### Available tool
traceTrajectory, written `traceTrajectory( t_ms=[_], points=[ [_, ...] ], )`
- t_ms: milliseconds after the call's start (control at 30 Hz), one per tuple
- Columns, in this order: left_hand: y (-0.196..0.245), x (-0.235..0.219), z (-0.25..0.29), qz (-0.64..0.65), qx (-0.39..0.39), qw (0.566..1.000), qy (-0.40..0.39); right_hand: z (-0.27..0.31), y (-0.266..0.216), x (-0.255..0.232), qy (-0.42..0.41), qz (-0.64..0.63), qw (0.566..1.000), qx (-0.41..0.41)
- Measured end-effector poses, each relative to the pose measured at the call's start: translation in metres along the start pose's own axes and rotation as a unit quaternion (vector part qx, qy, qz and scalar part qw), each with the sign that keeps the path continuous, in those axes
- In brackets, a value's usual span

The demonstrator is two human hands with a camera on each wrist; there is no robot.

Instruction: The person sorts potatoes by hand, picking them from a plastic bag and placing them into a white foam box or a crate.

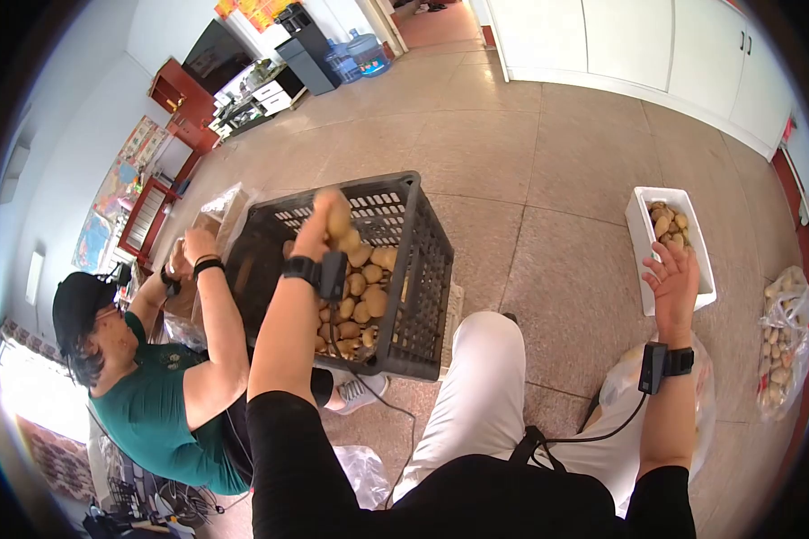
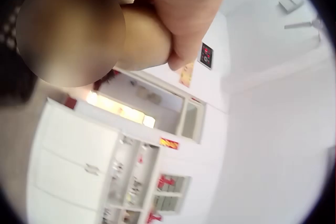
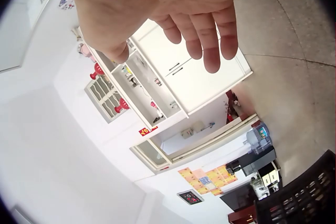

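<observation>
My left hand (image 1: 312, 235) grips potatoes (image 1: 336, 218) over a black plastic crate (image 1: 430, 296). Two show in the left wrist view: a rounded potato (image 2: 71, 32) close to the lens and a second potato (image 2: 144, 37) against the palm. Many loose potatoes (image 1: 360, 289) lie inside the crate. On the other side, my right hand (image 1: 674, 280) is held over the near part of a white box (image 1: 706, 286), its fingers spread and nothing in them. Potatoes (image 1: 667, 222) fill the far end of that box. The right wrist view shows the same hand (image 3: 163, 8) with fingers extended.
Another person (image 1: 166, 395) in a green top sits at the left, hands near a cardboard box (image 1: 220, 216) beside the crate. A clear bag of potatoes (image 1: 776, 350) lies at the far right. A cable (image 1: 395, 406) runs across near my leg.
</observation>
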State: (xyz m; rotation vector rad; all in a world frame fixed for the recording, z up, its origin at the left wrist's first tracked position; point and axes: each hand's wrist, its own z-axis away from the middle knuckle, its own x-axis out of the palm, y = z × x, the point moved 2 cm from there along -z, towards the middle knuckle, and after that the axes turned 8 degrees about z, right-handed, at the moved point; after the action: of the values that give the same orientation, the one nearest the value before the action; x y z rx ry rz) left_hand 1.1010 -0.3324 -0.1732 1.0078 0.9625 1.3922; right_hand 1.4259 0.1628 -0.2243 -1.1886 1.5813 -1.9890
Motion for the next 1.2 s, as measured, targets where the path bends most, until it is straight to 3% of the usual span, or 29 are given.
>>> traceTrajectory(
  t_ms=[100,200,233,300,367,467,533,567,667,733,800,867,900,933,967,1000,1033,1067,1100,1133,1200],
  points=[
    [-0.044,0.0,0.006,-0.308,-0.06,0.949,0.023,-0.002,0.001,0.002,-0.009,0.003,1.0,0.006],
    [-0.118,-0.025,-0.03,-0.322,-0.117,0.939,-0.033,-0.005,0.001,0.004,-0.027,-0.003,1.0,-0.007],
    [-0.13,-0.027,-0.031,-0.429,-0.068,0.881,-0.186,-0.007,0.0,0.003,-0.019,-0.002,1.0,-0.002],
    [-0.146,-0.023,-0.023,-0.521,-0.024,0.783,-0.339,-0.007,-0.001,0.004,-0.04,-0.002,0.999,-0.02],
    [-0.162,-0.025,-0.023,-0.637,-0.012,0.695,-0.334,-0.007,-0.001,0.004,-0.024,-0.001,1.0,-0.016],
    [-0.169,-0.021,-0.022,-0.693,-0.015,0.662,-0.286,-0.012,0.001,-0.003,-0.026,-0.006,1.0,-0.015],
    [-0.164,-0.016,-0.021,-0.681,-0.008,0.69,-0.245,-0.01,-0.002,-0.004,-0.017,-0.002,1.0,-0.01],
    [-0.155,-0.011,-0.02,-0.656,-0.004,0.724,-0.214,-0.009,-0.003,-0.003,-0.019,0.003,1.0,-0.005],
    [-0.102,0.015,-0.005,-0.467,0.023,0.881,-0.073,-0.004,-0.008,-0.006,-0.007,0.01,1.0,-0.01],
    [-0.049,0.033,0.013,-0.369,0.098,0.924,-0.018,-0.002,-0.009,-0.013,0.004,0.012,1.0,-0.013],
    [0.006,0.015,0.017,-0.538,0.305,0.785,-0.048,0.0,-0.009,-0.016,0.01,0.016,1.0,-0.01],
    [0.055,0.026,0.052,-0.78,0.376,0.5,-0.008,-0.003,-0.005,-0.028,-0.005,0.033,0.999,-0.019],
    [0.067,0.032,0.071,-0.653,0.423,0.628,0.009,-0.005,-0.001,-0.031,-0.026,0.033,0.998,-0.044],
    [0.074,0.05,0.098,-0.422,0.412,0.808,-0.013,-0.006,0.002,-0.033,-0.035,0.039,0.996,-0.071],
    [0.077,0.078,0.129,-0.219,0.386,0.895,-0.049,-0.003,0.003,-0.035,-0.029,0.045,0.994,-0.093],
    [0.08,0.099,0.161,-0.091,0.379,0.915,-0.099,-0.006,0.006,-0.038,-0.037,0.048,0.992,-0.109],
    [0.082,0.136,0.198,-0.105,0.4,0.909,-0.06,-0.003,0.001,-0.035,-0.025,0.035,0.995,-0.094],
    [0.075,0.167,0.229,-0.094,0.468,0.873,-0.104,-0.008,0.004,-0.037,-0.004,0.002,0.994,-0.106],
    [0.066,0.181,0.239,-0.099,0.487,0.855,-0.148,0.0,-0.012,-0.033,0.027,-0.057,0.996,-0.062],
    [0.054,0.196,0.242,-0.081,0.488,0.844,-0.208,0.008,-0.026,-0.036,0.04,-0.079,0.994,-0.057],
    [0.021,0.245,0.256,-0.129,0.44,0.857,-0.233,0.022,-0.047,-0.045,0.054,-0.151,0.984,-0.074]
  ],
)
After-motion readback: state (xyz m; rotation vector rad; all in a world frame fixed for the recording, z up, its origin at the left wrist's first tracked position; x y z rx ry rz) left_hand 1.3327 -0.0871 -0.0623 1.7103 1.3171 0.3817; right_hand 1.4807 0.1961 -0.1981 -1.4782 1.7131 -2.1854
